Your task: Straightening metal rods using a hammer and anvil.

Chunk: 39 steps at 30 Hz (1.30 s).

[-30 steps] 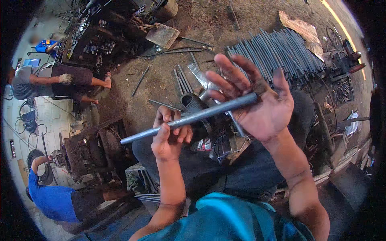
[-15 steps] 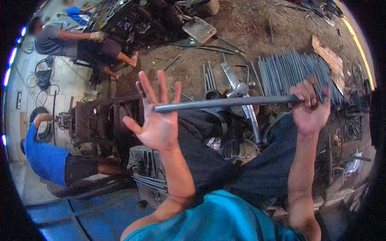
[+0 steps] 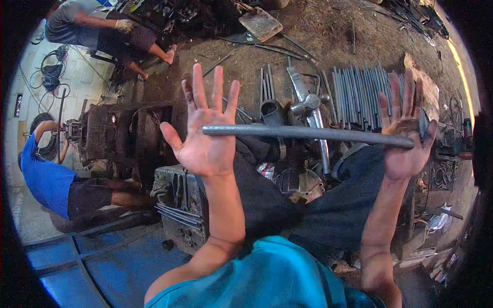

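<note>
A grey metal rod (image 3: 308, 134) lies across both of my upturned palms, above my lap. Its left end rests on the palm of my left hand (image 3: 205, 136), whose fingers are spread wide and straight. The other end sits on the darkened palm of my right hand (image 3: 408, 138), and those fingers are stretched out too. Neither hand grips the rod. Just beyond it, a hammer (image 3: 310, 105) with a shiny metal handle slopes down between my knees. Behind my right hand, many similar rods (image 3: 359, 95) lie side by side on the ground.
A metal block (image 3: 182, 226) with several thin rods (image 3: 179, 215) stands at my left. Past it is a large dark machine (image 3: 120, 136), where a person in blue (image 3: 49, 177) bends. Another person (image 3: 97, 28) sits at the far left. A flat plate (image 3: 261, 24) lies on the dirt floor.
My right hand has uncurled its fingers from the rod and spread them flat. The rod's right end has dropped lower onto that palm. My left hand stays open under the other end.
</note>
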### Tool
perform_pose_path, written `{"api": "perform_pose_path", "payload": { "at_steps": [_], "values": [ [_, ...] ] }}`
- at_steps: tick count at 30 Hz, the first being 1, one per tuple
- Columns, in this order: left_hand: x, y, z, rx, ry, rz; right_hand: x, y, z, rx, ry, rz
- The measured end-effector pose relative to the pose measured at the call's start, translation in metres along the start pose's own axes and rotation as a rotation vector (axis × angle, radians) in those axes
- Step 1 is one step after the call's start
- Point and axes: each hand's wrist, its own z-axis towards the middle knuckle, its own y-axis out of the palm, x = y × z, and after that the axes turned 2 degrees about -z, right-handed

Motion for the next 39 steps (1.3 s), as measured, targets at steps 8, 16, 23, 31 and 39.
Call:
{"api": "perform_pose_path", "payload": {
  "at_steps": [8,16,23,31,39],
  "values": [
    [0.002,0.009,-0.015,-0.064,-0.025,0.074,-0.011,0.009,0.004,-0.074,-0.037,-0.172],
    [0.006,0.044,-0.013,-0.194,-0.044,0.090,-0.018,0.031,-0.002,-0.211,-0.128,-0.130],
    [0.002,0.037,-0.010,-0.218,-0.023,0.031,-0.015,0.022,-0.006,-0.183,-0.109,-0.166],
    [-0.009,0.020,-0.008,-0.196,-0.066,0.059,-0.005,-0.025,0.012,-0.100,-0.027,-0.221],
    [0.007,-0.026,0.007,0.049,-0.155,-0.012,0.000,-0.039,0.014,-0.046,0.083,-0.164]
  ]
}}
